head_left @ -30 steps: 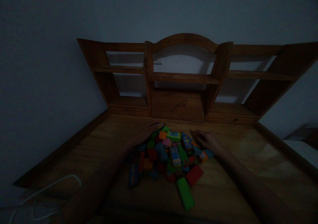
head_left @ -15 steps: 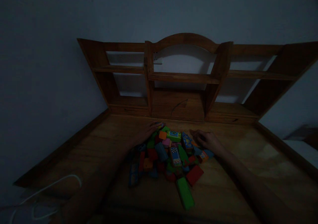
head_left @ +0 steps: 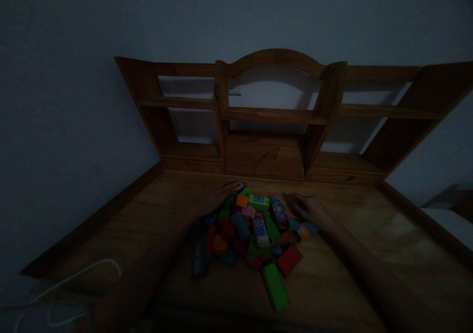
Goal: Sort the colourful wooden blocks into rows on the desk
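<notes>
Got my left hand (head_left: 219, 195) flat and spread against the far-left edge of the heap of painted wooden blocks (head_left: 254, 232) mid-tabletop (head_left: 354, 254), my right hand (head_left: 307, 208) loosely cupped far-right, holding nothing, basically corralling them.
</notes>
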